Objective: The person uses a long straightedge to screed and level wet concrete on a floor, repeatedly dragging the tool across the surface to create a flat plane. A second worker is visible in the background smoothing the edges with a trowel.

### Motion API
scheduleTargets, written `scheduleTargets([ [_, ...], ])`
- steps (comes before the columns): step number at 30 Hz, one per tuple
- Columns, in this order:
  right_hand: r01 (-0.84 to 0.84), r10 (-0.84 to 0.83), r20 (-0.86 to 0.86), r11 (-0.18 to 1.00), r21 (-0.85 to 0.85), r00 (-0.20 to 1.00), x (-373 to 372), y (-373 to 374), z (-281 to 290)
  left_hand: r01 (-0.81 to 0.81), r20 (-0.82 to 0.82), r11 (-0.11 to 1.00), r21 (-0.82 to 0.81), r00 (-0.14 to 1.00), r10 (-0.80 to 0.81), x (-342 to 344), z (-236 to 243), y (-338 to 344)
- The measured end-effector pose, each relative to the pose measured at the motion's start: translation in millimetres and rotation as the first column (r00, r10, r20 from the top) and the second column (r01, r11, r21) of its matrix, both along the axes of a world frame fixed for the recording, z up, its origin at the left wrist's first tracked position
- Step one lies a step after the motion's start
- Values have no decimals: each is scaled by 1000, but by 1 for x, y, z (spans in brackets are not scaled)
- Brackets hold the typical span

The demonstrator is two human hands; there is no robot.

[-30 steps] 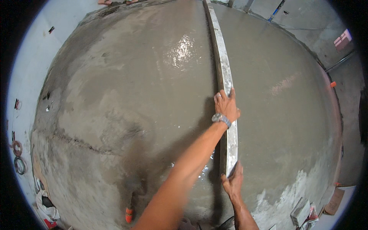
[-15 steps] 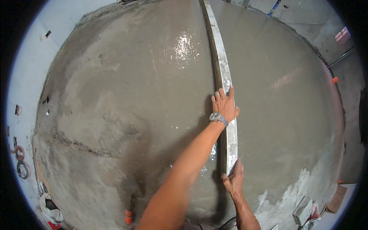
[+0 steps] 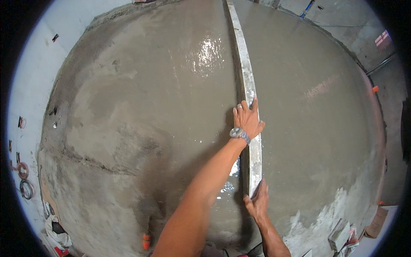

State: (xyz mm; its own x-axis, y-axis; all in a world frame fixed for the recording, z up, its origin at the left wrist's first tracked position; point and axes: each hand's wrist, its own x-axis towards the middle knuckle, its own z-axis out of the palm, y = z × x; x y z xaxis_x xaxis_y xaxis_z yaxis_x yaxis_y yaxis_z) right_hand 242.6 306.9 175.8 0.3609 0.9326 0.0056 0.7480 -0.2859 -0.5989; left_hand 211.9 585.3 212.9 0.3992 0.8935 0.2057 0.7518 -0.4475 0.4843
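Note:
A long, straight, cement-smeared screed bar (image 3: 243,55) lies across the wet grey mortar (image 3: 308,128), running from close to me up to the far edge. My left hand (image 3: 248,120), with a watch on its wrist and a ring on one finger, grips the bar partway along, fingers over its top and thumb at the right side. At the near end, my right hand (image 3: 258,202) holds the bar with the thumb on the left and fingers along the right side. The bar's underside is hidden.
An orange-handled tool (image 3: 146,240) lies at the lower left, its other end dim in shadow. Cables (image 3: 26,188) come out of the white wall on the left. Blocks (image 3: 339,235) and a carton (image 3: 376,222) are at the lower right. A blue pipe (image 3: 307,8) stands far right.
The screed bar has shifted slightly to the left over the mortar, and both my hands have moved with it. Their grip looks the same.

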Motion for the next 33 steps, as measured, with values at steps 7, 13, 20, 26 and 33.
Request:
scheduleTargets([
  [7,9,-9,-3,998,-56,1000,-1,-8,2,5,-5,1000,15,1000,-5,1,-1,-7],
  [13,-43,42,-36,999,-32,998,-2,-13,8,8,6,1000,-19,1000,-8,-4,1,-14],
  [20,-9,-12,-147,990,-143,989,-5,3,17,-16,-22,1000,-10,1000,15,-2,-2,-4],
  [26,-23,-1,-162,989,-149,987,-5,-15,13,-14,-6,1000,-22,1000,14,-5,1,-17],
  [33,-15,-22,-184,981,-193,983,-4,1,14,-26,34,999,-37,999,28,-5,-5,-7],
])
